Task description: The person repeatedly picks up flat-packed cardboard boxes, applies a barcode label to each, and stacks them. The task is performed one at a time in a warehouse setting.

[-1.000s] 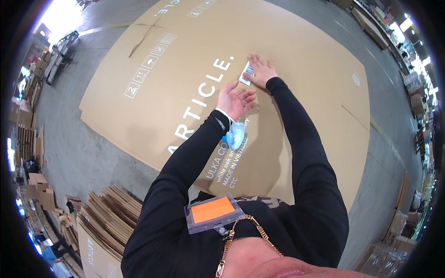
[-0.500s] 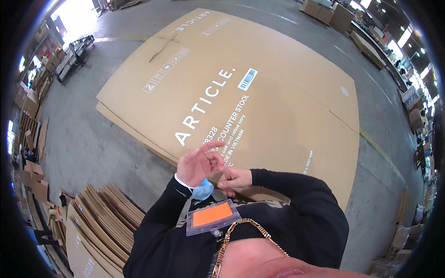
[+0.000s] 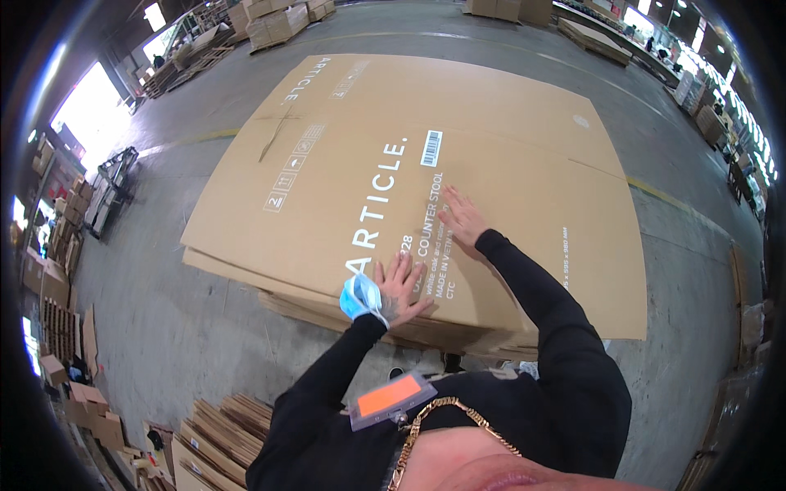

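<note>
A large flattened cardboard sheet [image 3: 508, 147] with white printing and a barcode label [image 3: 431, 148] tops a stack of similar sheets. My left hand [image 3: 399, 292] lies on its near edge, fingers spread over the printing. A blue face mask [image 3: 358, 296] hangs around my left wrist. Farther in and to the right, my right hand [image 3: 463, 219] rests on the sheet with its fingers stretched out. Neither hand grips anything. A dark crease or tear [image 3: 277, 136] marks the sheet's far left part.
More cardboard sheets [image 3: 221, 442] stand on edge at the lower left. A metal cart [image 3: 110, 190] is at the left on the grey floor [image 3: 164, 282]. Wrapped boxes [image 3: 277, 29] sit on a pallet at the far left. Shelving and boxes line both sides.
My hands were together near my chest by the sheet's near edge. They have parted and reached forward onto the sheet, the right one farther out. The view has tilted up.
</note>
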`<action>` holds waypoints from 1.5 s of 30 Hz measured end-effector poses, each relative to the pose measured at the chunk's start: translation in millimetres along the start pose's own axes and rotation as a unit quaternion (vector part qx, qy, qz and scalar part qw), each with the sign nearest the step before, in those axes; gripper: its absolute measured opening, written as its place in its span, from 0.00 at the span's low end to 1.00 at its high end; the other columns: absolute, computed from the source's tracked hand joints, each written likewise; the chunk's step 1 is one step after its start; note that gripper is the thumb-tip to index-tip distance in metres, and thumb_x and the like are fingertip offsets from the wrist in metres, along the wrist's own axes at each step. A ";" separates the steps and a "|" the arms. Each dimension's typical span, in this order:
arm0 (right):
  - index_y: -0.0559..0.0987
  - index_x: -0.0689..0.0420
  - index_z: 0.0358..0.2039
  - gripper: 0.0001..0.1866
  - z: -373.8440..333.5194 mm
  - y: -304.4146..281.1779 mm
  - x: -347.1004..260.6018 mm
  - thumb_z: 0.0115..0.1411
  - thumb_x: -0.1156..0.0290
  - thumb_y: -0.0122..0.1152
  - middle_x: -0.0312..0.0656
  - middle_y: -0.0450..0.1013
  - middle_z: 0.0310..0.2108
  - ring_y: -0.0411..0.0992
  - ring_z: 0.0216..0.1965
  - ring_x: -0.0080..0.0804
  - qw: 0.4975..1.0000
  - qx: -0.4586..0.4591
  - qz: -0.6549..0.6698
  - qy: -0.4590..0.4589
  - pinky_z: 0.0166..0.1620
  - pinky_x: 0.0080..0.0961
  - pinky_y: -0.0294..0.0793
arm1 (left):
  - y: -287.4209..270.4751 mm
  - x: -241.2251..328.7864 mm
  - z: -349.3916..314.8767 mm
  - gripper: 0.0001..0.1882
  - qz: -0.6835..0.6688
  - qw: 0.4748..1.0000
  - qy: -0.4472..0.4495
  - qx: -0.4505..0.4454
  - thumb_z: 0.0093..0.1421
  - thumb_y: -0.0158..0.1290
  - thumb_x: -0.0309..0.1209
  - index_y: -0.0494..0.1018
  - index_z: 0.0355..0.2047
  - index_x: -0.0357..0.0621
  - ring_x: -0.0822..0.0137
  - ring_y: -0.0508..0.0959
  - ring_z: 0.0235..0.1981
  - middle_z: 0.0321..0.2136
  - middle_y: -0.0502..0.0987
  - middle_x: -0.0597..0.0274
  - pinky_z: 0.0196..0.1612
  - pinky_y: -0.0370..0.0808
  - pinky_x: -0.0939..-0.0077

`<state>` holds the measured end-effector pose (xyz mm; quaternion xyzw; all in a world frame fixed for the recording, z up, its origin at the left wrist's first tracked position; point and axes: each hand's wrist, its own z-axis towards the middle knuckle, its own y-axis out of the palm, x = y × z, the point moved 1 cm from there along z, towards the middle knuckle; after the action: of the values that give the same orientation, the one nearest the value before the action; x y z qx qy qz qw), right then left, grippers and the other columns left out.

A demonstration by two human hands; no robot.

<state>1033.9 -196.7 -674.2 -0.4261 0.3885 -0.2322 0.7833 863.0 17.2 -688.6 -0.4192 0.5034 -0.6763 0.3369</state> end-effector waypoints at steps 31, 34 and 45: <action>0.59 0.62 0.67 0.51 -407.8 -152.4 92.2 0.55 0.35 0.58 0.59 0.59 0.65 0.57 0.67 0.50 0.671 0.156 -0.267 0.674 0.66 0.58 0.53 | 23.7 2.4 -44.3 0.25 -0.041 0.949 -0.089 0.300 0.52 0.60 0.34 0.73 0.50 0.40 0.48 0.70 0.55 0.50 0.72 0.47 0.59 0.63 0.47; 0.60 0.69 0.64 0.50 -521.7 -181.7 53.2 0.54 0.45 0.69 0.62 0.71 0.52 0.73 0.51 0.53 0.633 0.348 -0.231 0.652 0.53 0.54 0.71 | 44.7 43.5 -50.4 0.17 -0.211 0.907 -0.179 0.317 0.50 0.61 0.28 0.75 0.41 0.39 0.54 0.72 0.45 0.39 0.73 0.52 0.51 0.68 0.55; 0.74 0.57 0.52 0.22 -417.1 -109.6 52.5 0.63 0.56 0.62 0.41 0.73 0.51 0.69 0.57 0.40 0.417 0.423 0.664 0.454 0.64 0.42 0.67 | 23.9 46.4 -88.0 0.28 -0.675 0.629 -0.384 0.024 0.61 0.58 0.44 0.66 0.53 0.37 0.56 0.78 0.40 0.40 0.77 0.52 0.46 0.76 0.58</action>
<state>724.9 -494.3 -742.6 0.5170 0.7023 0.0651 0.4850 764.5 5.1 -713.6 -0.8554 -0.1119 -0.5040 -0.0411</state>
